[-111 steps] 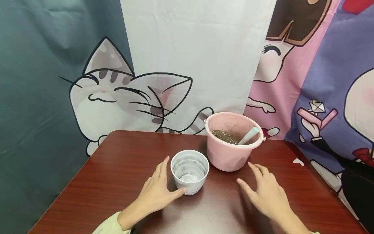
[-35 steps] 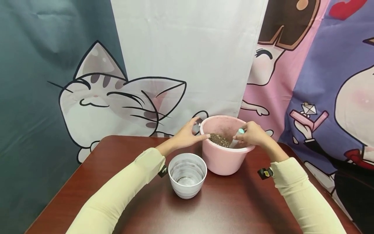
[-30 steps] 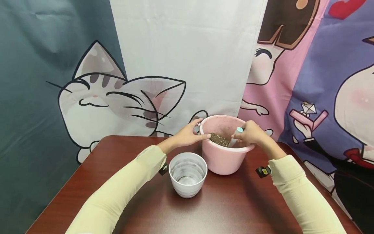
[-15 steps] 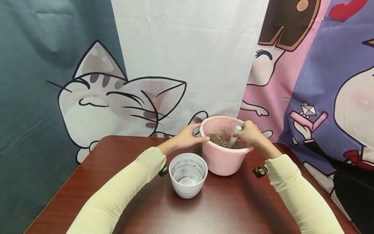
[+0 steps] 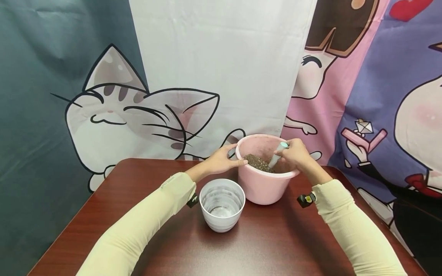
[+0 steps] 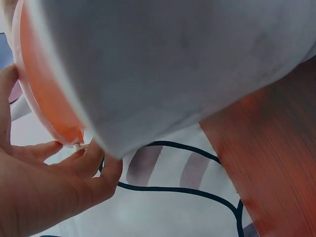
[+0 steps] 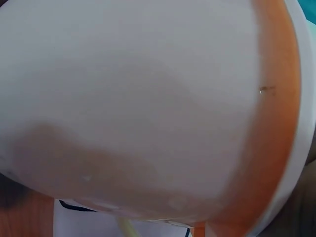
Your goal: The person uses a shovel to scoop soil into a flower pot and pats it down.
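Note:
A pink bucket (image 5: 262, 191) stands at the back of the table, partly filled with dark crumbly soil (image 5: 254, 161). My left hand (image 5: 218, 161) grips its left rim, thumb on the near side; in the left wrist view the fingers (image 6: 101, 170) curl by the white handle stud. What looks like a trowel (image 5: 277, 154), pale-handled with a mint end, leans in the soil, its working end hidden. My right hand (image 5: 297, 154) holds that handle over the bucket's right side. The right wrist view shows mostly bucket wall (image 7: 148, 98); the right fingers are hidden there.
A white ribbed pot (image 5: 222, 222), upright and with no soil seen inside, stands in front of the bucket, close to my left forearm. The reddish-brown table (image 5: 145, 184) ends just behind the bucket, before a printed cartoon curtain (image 5: 221, 50).
Both hands have left the area around the white pot; the left took the bucket's rim, the right the trowel's handle. In the last half second the handle has risen slightly and leans more.

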`<state>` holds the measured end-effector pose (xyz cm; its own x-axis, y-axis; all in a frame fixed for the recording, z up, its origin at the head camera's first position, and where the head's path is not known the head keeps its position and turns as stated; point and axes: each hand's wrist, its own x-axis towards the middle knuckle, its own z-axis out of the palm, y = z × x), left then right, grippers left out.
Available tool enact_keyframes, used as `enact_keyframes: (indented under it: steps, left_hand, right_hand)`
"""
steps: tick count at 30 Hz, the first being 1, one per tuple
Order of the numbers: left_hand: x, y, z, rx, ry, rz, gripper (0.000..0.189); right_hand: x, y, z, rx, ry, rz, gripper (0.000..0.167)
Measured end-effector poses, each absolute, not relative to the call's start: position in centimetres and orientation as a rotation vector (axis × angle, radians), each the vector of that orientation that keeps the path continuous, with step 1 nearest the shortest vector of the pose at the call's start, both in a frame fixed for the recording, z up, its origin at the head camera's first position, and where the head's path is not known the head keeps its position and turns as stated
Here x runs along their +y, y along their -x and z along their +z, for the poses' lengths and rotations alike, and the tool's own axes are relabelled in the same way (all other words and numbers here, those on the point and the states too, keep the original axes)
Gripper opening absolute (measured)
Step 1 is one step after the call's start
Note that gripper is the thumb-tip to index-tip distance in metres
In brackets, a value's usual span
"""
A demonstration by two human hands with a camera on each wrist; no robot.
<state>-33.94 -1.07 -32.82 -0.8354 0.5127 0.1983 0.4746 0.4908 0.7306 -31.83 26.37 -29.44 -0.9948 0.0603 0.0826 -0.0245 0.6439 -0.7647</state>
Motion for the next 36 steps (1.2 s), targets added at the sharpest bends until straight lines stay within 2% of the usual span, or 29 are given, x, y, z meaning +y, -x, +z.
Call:
enact_keyframes:
  steps: [20, 28, 36]
  left_hand:
    - [-1.02, 34.31, -33.01, 2.668, -0.864, 1.270, 0.086]
    - [-1.05, 34.17, -32.87, 2.684, -0.853, 1.235, 0.086]
    - [-1.06, 34.08, -32.76, 2.683, -0.849, 1.232, 0.087]
  right_hand:
    - [26.55, 31.39, -28.85, -2.534, 0.069, 1.617, 0.017]
    - [26.71, 31.41, -28.89, -2.517, 0.046, 1.619, 0.017]
    - [26.11, 31.46, -29.25, -2.421, 0.021, 1.855, 0.017]
